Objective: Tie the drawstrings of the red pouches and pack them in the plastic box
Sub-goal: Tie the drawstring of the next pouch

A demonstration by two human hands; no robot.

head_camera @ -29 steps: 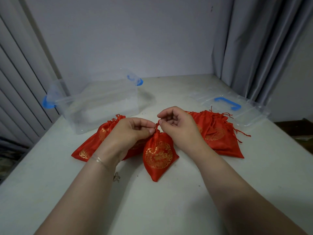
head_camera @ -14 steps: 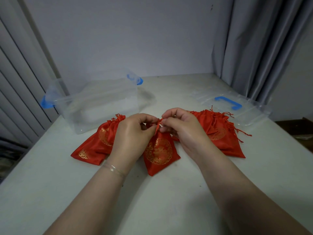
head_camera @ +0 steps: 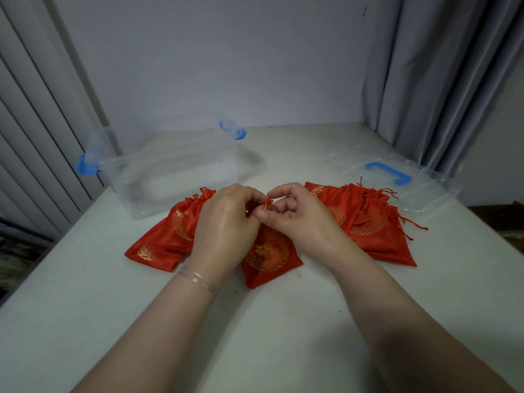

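Observation:
A red pouch [head_camera: 269,255] with a gold emblem lies on the white table in front of me. My left hand [head_camera: 224,225] and my right hand [head_camera: 295,217] meet at its gathered neck and pinch the red drawstring [head_camera: 268,202] between the fingertips. A pile of red pouches [head_camera: 170,236] lies behind my left hand. Another pile of red pouches [head_camera: 365,219] with loose strings lies behind my right hand. The clear plastic box [head_camera: 170,171] with blue latches stands open at the back left.
The box's clear lid [head_camera: 397,180] with a blue handle lies flat at the back right, near a grey curtain [head_camera: 442,80]. A wall closes off the table's far edge. The white table [head_camera: 283,321] drops off at left and right.
The pouch has been lowered and pulled slightly nearer the piles. Both hands have shifted their fingers on the drawstring at the neck, and a small loop of string now shows between them.

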